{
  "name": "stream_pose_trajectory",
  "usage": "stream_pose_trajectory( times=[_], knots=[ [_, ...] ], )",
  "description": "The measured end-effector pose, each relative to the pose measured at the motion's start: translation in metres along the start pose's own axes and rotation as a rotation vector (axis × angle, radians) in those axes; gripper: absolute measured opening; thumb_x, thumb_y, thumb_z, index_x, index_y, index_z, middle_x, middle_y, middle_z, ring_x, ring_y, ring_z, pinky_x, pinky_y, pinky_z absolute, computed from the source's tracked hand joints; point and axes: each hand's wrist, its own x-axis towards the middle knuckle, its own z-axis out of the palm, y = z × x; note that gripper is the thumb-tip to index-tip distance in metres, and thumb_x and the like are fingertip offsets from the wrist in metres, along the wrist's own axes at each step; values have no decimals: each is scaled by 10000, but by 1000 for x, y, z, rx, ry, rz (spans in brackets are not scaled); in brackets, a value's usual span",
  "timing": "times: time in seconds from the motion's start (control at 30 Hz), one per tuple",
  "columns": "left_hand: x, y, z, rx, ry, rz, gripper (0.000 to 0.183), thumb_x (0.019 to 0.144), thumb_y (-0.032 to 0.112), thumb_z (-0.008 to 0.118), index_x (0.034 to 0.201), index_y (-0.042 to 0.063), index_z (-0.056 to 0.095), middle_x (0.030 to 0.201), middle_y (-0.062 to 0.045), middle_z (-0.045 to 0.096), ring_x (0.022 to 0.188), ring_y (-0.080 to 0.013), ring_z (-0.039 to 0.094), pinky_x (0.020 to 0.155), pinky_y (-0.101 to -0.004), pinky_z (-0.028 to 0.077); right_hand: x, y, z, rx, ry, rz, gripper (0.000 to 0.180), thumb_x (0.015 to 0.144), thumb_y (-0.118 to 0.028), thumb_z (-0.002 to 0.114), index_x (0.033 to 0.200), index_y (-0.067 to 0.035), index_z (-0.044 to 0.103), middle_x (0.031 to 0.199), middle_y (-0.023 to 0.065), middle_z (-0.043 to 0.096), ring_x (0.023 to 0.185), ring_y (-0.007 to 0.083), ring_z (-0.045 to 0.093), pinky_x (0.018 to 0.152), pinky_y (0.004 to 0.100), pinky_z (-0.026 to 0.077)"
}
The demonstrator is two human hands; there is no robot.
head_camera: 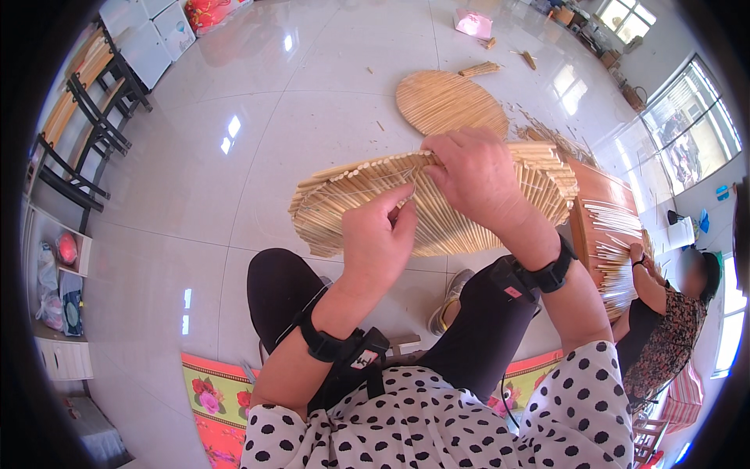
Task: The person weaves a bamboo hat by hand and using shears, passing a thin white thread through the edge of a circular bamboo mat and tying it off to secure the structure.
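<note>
A panel of pale plant stalks (363,217), bound side by side with thread, stands tilted above my knees. My right hand (477,176) grips its upper edge, thumb on the near side and fingers over the far side. Just left of it, my left hand (384,228) pinches a thin light thread (413,176) between thumb and forefinger, close to the panel's near face. More thread runs along the panel below its rim. Whatever touches the far side is hidden. A finished-looking round mat of the same stalks (448,102) lies on the floor beyond.
Stalk bundles (480,69) and loose scraps (556,138) lie on the tiled floor. At right, a person (668,316) handles stalks at a reddish-brown board (600,217). Chairs (96,111) stand at far left; a floral mat (217,398) lies below me.
</note>
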Motion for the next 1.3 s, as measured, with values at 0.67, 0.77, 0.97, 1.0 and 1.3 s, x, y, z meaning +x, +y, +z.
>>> stream_pose_trajectory(
  times=[0.67, 0.77, 0.97, 1.0, 1.3],
  knots=[
    [-27, 13, -15, -40, -189, -91, 192, 876, 71, 621, 1032, -18, 690, 580, 23, 525, 511, -32, 413, 467, -228, 334, -34, -37, -43, -145, -368, 338, 260, 810, -286, 686, 847, -51, 579, 742, 114, 635, 749, 325, 651, 647, 424, 514],
    [-25, 15, -7, -31, -193, -30, 189, 871, 77, 625, 1022, -16, 692, 577, 25, 520, 507, -37, 408, 468, -235, 338, -46, -28, -44, -140, -283, 328, 263, 797, -309, 694, 815, -67, 593, 718, 112, 643, 702, 331, 647, 612, 430, 512],
    [-31, 28, -7, 32, -206, 5, 198, 864, 85, 630, 1024, -13, 694, 565, -4, 536, 506, -45, 426, 475, -238, 356, -64, -28, -44, -111, -156, 345, 247, 733, -292, 747, 848, -91, 661, 694, 78, 632, 654, 331, 621, 559, 417, 489],
    [-34, 28, -9, 41, -190, 18, 193, 855, 90, 633, 1011, -5, 695, 569, -41, 555, 493, -81, 465, 479, -258, 379, -67, -31, -42, -83, -110, 333, 237, 729, -279, 751, 848, -94, 662, 691, 76, 630, 648, 325, 621, 556, 412, 487],
    [-68, 21, -52, 155, -145, 4, 199, 844, 32, 643, 1034, 17, 701, 563, -19, 555, 504, -43, 459, 487, -222, 385, -75, -84, -13, 71, 52, 324, 189, 735, -206, 747, 809, -102, 606, 658, 53, 599, 592, 273, 609, 502, 381, 467]
  ],
)
